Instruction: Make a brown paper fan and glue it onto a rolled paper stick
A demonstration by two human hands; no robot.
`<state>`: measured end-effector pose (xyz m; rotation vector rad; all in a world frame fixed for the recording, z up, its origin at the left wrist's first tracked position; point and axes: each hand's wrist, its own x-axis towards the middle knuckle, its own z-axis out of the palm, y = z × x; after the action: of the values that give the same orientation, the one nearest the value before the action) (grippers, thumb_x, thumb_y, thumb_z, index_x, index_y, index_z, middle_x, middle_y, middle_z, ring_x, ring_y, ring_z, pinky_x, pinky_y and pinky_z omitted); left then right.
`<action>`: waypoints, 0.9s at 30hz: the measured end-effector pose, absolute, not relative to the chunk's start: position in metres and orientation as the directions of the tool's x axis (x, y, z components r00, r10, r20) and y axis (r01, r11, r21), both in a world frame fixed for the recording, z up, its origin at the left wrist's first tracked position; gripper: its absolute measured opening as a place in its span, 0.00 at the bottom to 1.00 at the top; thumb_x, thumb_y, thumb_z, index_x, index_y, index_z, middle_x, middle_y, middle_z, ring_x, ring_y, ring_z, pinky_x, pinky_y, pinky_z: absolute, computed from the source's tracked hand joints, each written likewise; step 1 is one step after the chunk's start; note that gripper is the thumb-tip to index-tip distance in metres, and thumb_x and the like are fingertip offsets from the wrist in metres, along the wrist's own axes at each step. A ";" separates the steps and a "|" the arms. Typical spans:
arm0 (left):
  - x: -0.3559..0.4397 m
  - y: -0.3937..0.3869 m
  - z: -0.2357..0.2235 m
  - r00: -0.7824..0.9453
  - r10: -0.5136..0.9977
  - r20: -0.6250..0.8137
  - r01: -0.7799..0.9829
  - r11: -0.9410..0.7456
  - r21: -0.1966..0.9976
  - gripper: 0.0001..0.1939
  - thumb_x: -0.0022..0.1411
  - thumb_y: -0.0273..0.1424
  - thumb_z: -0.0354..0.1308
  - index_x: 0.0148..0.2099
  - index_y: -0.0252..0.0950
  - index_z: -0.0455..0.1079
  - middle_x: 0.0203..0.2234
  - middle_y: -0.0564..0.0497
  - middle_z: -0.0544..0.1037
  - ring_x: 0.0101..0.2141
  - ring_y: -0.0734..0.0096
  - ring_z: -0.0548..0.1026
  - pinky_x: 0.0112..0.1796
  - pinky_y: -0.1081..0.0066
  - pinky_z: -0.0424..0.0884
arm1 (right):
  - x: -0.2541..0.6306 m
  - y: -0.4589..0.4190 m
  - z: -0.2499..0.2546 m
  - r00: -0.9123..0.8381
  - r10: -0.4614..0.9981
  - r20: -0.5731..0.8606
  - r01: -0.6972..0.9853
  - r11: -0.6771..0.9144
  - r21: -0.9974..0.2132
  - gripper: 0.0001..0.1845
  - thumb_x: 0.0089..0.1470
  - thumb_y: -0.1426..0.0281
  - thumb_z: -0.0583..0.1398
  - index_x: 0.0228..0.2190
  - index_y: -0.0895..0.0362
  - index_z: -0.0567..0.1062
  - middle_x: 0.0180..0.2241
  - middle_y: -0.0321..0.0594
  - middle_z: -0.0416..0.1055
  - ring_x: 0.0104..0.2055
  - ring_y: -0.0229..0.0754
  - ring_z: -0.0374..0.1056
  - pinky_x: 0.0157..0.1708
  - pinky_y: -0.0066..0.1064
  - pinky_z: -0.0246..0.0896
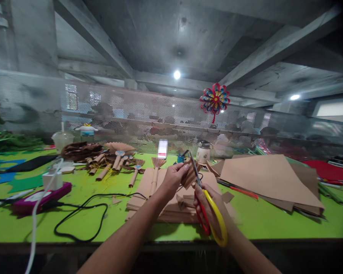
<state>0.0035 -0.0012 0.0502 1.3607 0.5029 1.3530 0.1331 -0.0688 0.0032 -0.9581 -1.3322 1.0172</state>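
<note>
My right hand (210, 203) is closed around the handles of a pair of scissors (219, 219), one handle yellow and the other red. The blades point up and away, against a piece of brown kraft paper (189, 176). That paper is pinched in the fingers of my left hand (173, 180). Below both hands lies a stack of brown paper sheets (144, 190) with loose scraps (185, 201) on top. A rolled brown paper piece with a fanned end (154, 173) rests on the stack, left of my left hand.
Several small paper fans (118, 158) and crumpled brown paper (81, 150) lie at the left. A purple power strip (42, 198) and a looping black cable (105, 213) are nearer. Large brown sheets (263, 179) lie at the right; a phone (162, 149) and a jug (203, 152) stand behind.
</note>
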 end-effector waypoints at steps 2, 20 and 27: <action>0.004 -0.002 0.052 0.258 0.871 0.418 -0.386 -0.304 0.871 0.18 0.51 0.39 0.63 0.39 0.28 0.75 0.25 0.50 0.75 0.25 0.75 0.69 0.28 0.75 0.64 | 0.133 -0.069 0.003 -0.018 0.960 0.280 -0.049 0.279 -0.959 0.25 0.51 0.48 0.60 0.37 0.56 0.68 0.21 0.30 0.61 0.18 0.30 0.58 0.15 0.19 0.56; 0.004 -0.001 0.051 0.263 0.871 0.414 -0.408 -0.288 0.866 0.17 0.51 0.38 0.64 0.38 0.28 0.75 0.27 0.47 0.76 0.27 0.72 0.71 0.29 0.74 0.66 | 0.131 -0.071 0.005 0.010 0.962 0.273 -0.068 0.273 -0.959 0.26 0.48 0.49 0.63 0.38 0.56 0.69 0.20 0.28 0.60 0.16 0.29 0.56 0.13 0.17 0.56; 0.003 -0.001 0.051 0.269 0.866 0.422 -0.401 -0.297 0.867 0.16 0.51 0.37 0.63 0.37 0.28 0.75 0.25 0.48 0.76 0.26 0.73 0.71 0.29 0.73 0.66 | 0.131 -0.070 0.005 0.028 0.960 0.279 -0.019 0.279 -0.960 0.26 0.49 0.47 0.61 0.37 0.56 0.69 0.20 0.28 0.60 0.16 0.29 0.56 0.13 0.17 0.55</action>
<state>0.0030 -0.0012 0.0508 1.3455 0.4814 1.3429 0.1313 -0.0702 0.0050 -0.9943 -1.2949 0.9919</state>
